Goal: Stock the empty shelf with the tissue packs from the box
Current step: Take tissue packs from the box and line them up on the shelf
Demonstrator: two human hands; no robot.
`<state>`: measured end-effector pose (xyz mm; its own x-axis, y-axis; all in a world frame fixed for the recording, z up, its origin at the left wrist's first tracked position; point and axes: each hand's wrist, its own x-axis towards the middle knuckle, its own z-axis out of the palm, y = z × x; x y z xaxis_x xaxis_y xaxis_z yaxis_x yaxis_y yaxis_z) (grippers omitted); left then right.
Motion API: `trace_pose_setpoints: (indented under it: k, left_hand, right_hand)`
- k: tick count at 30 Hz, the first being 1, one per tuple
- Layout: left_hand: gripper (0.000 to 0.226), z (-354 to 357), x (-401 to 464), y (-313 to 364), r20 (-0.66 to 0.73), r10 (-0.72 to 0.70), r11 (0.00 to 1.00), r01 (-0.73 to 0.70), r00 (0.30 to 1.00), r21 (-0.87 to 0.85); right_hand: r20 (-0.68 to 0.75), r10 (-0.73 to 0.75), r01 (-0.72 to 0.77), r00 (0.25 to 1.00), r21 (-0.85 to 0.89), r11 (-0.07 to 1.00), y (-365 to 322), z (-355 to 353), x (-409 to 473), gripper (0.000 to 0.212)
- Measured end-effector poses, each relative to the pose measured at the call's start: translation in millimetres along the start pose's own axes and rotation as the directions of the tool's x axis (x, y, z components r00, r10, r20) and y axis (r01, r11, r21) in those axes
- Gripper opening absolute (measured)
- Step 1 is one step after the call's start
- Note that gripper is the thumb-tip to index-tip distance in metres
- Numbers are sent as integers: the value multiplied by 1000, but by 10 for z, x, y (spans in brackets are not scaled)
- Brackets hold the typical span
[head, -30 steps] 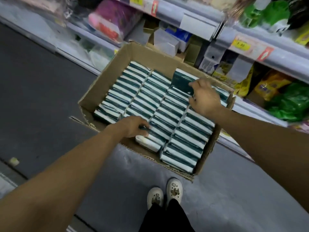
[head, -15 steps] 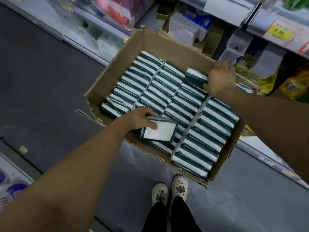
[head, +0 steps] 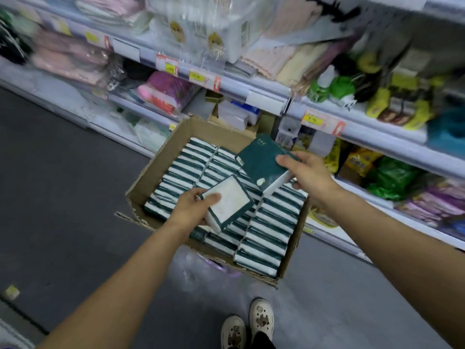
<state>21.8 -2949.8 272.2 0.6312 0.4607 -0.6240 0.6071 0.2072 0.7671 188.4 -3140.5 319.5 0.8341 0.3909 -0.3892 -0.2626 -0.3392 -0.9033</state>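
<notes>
An open cardboard box [head: 148,177] sits on the floor in front of me, packed with several rows of green-and-white tissue packs [head: 266,222]. My left hand [head: 188,210] grips one tissue pack [head: 227,201] above the box's near left part, its white face up. My right hand [head: 309,175] holds a second tissue pack [head: 261,162] above the box's far right part, dark green face up. Both packs are clear of the rows below.
Store shelves [head: 264,94] run across the back, full of bagged goods, towels and price tags. Small boxes [head: 234,117] sit on the low shelf behind the carton. Grey floor [head: 63,197] lies to the left. My white shoes [head: 247,326] stand just before the carton.
Both hands have lifted a tissue pack each up out of the box. The camera has tilted up, showing more of the shelves.
</notes>
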Motion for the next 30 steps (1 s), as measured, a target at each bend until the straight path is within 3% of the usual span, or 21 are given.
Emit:
trace_pose_setpoints:
  k: [3,9,14,20,24,30]
  left_hand:
    - [37,170,-272,385,66,36,992,-27,997,-127]
    - [42,676,-839,1149,184,213,963,-174,959,-207]
    - [65,1334,-1393,1676,343,323,946,-289,882,-146]
    - [51,2320,-1966,2132,422,459,885,-444,782,-140]
    - [43,3143,-2293,2353,375,546,836,-517,749,-186]
    - [38,4306,-2761,2475,428,607,790,-565,670,-236]
  right_hand:
    - [43,23,-25,999,54,998,-142,-273,-374,33]
    - [87,13,-20,996,88,996,-588,-1042,-1045,18]
    - [-61,-72,79,996,122,989,-927,-1778,-1570,18]
    - [-367,-191,286,910,223,932,-1041,-2797,-2155,42]
    - [-447,-219,376,867,302,876,-928,-3529,-2479,32]
    - [-534,-210,328,819,135,935,-802,-4642,-2862,21]
